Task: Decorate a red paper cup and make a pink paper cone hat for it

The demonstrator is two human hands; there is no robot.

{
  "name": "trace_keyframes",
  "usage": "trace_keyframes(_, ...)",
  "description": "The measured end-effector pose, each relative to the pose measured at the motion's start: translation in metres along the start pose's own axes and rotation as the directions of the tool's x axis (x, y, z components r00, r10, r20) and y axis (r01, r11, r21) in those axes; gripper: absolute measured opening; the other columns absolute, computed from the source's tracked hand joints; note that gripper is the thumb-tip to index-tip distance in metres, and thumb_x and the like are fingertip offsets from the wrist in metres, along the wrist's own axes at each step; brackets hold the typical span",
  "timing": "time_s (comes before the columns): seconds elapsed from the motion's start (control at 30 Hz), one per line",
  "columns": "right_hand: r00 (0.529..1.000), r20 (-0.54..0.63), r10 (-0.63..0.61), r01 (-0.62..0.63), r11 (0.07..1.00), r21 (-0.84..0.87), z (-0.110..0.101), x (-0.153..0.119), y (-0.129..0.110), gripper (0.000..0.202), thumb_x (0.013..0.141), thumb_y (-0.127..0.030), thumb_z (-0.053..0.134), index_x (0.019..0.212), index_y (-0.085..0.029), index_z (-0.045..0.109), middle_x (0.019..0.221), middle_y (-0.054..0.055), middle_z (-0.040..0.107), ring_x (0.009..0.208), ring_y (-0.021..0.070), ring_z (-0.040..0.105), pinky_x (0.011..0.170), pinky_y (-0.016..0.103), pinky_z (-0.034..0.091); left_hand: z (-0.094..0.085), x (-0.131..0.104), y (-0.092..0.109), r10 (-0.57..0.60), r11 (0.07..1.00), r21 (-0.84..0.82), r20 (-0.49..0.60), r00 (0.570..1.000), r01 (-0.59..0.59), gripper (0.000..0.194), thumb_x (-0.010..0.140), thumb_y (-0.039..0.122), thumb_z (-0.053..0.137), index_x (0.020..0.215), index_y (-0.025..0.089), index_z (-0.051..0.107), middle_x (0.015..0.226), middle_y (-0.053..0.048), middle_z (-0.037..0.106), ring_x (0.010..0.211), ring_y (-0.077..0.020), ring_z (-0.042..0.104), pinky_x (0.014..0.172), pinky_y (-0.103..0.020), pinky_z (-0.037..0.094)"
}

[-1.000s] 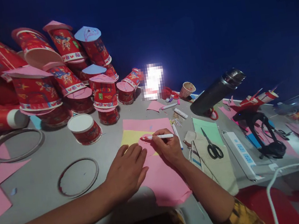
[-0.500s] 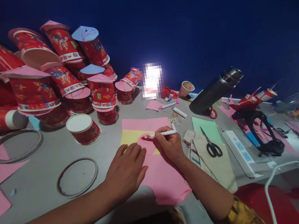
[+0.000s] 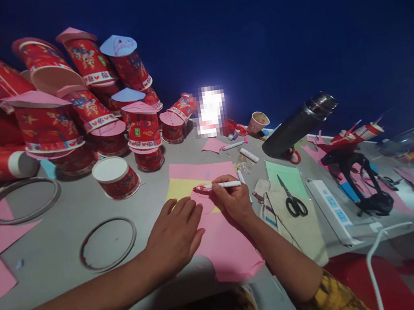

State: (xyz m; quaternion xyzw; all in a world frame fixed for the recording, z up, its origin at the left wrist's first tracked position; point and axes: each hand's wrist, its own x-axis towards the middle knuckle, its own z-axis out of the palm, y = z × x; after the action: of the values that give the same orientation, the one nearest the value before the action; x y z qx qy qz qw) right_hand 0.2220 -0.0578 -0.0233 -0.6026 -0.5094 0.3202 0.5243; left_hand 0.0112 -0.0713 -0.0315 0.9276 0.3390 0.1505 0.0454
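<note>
My right hand (image 3: 232, 200) grips a white marker (image 3: 221, 185) with a red tip, the tip touching a pink paper piece near the yellow sheet (image 3: 179, 188). My left hand (image 3: 174, 236) lies flat, fingers together, pressing down the pink paper sheet (image 3: 227, 247) on the grey table (image 3: 60, 237). A larger pink sheet (image 3: 201, 170) lies under the yellow one, just beyond both hands.
Several red paper cups (image 3: 98, 96) stack at the back left; one cup (image 3: 115, 177) stands apart. Two rings (image 3: 107, 244) lie left. Scissors (image 3: 292, 202), a cloth bag (image 3: 297, 224), a power strip (image 3: 332, 211), a dark flask (image 3: 297, 127) and a black stand (image 3: 363, 182) sit to the right.
The marker in my right hand shifted slightly right and then back left over the paper. My left hand stayed in place.
</note>
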Motion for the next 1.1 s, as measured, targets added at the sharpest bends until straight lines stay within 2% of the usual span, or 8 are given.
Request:
trace_keyframes(0.17, 0.999, -0.01, 0.049, -0.048, 0.997, 0.06, -0.0025, 0.0015, 0.0017, 0.024, 0.086, -0.046, 0.075, 0.086, -0.022, 0.075, 0.076, 0.0, 0.072, 0.068, 0.0169, 0.064, 0.065, 0.03, 0.053, -0.0016, 0.0006, 0.0001, -0.003, 1.0, 0.003, 0.024, 1.0, 0.003, 0.031, 0.104, 0.03, 0.058, 0.131, 0.016, 0.065, 0.126, -0.016, 0.07, 0.126, -0.0354, 0.058, 0.11, -0.054, 0.041)
trace_keyframes(0.33, 1.0, -0.016, -0.021, 0.02, 0.999, -0.036, -0.0001, -0.0001, -0.0023, 0.022, 0.085, -0.044, 0.075, 0.083, -0.022, 0.075, 0.085, 0.003, 0.075, 0.079, 0.0192, 0.068, 0.077, 0.032, 0.055, -0.0022, 0.0016, 0.0008, -0.005, 1.0, 0.003, 0.024, 1.0, 0.004, 0.031, 0.102, 0.029, 0.062, 0.13, 0.016, 0.065, 0.126, -0.016, 0.069, 0.127, -0.0358, 0.058, 0.11, -0.054, 0.041)
trace_keyframes(0.53, 0.998, 0.045, -0.033, 0.035, 0.998, -0.05, 0.0015, -0.0018, -0.0046, 0.02, 0.086, -0.042, 0.074, 0.085, -0.023, 0.077, 0.086, 0.003, 0.072, 0.078, 0.0191, 0.065, 0.074, 0.032, 0.053, -0.0037, 0.0015, 0.0014, -0.008, 1.0, 0.008, 0.029, 1.0, 0.008, 0.03, 0.102, 0.029, 0.062, 0.129, 0.016, 0.064, 0.124, -0.015, 0.069, 0.124, -0.0352, 0.059, 0.11, -0.053, 0.041)
trace_keyframes(0.77, 0.999, -0.015, -0.047, 0.045, 0.996, -0.083, -0.0013, -0.0007, -0.0019, 0.02, 0.087, -0.043, 0.073, 0.083, -0.023, 0.074, 0.084, 0.002, 0.073, 0.078, 0.0194, 0.066, 0.078, 0.033, 0.054, -0.002, 0.0013, 0.0004, -0.004, 1.0, 0.015, 0.014, 1.0, 0.004, 0.03, 0.102, 0.03, 0.062, 0.128, 0.016, 0.065, 0.124, -0.015, 0.07, 0.125, -0.0346, 0.059, 0.11, -0.052, 0.041)
trace_keyframes(1.03, 0.999, 0.028, -0.041, 0.043, 0.996, -0.076, 0.0011, -0.0026, -0.0034, 0.019, 0.088, -0.042, 0.073, 0.085, -0.023, 0.075, 0.086, 0.002, 0.073, 0.079, 0.019, 0.066, 0.075, 0.032, 0.053, -0.0035, 0.0015, 0.0008, -0.013, 1.0, -0.009, 0.034, 0.999, 0.014, 0.03, 0.103, 0.03, 0.06, 0.129, 0.017, 0.065, 0.125, -0.015, 0.069, 0.125, -0.0351, 0.058, 0.11, -0.054, 0.041)
trace_keyframes(1.1, 0.999, 0.007, -0.046, 0.046, 0.996, -0.082, 0.0006, -0.0023, -0.0026, 0.019, 0.087, -0.042, 0.073, 0.083, -0.023, 0.075, 0.085, 0.002, 0.073, 0.078, 0.019, 0.066, 0.076, 0.032, 0.053, -0.0034, 0.0014, 0.0007, -0.011, 1.0, -0.01, 0.039, 0.999, 0.012, 0.03, 0.103, 0.03, 0.061, 0.129, 0.017, 0.065, 0.125, -0.015, 0.069, 0.125, -0.0351, 0.058, 0.11, -0.054, 0.041)
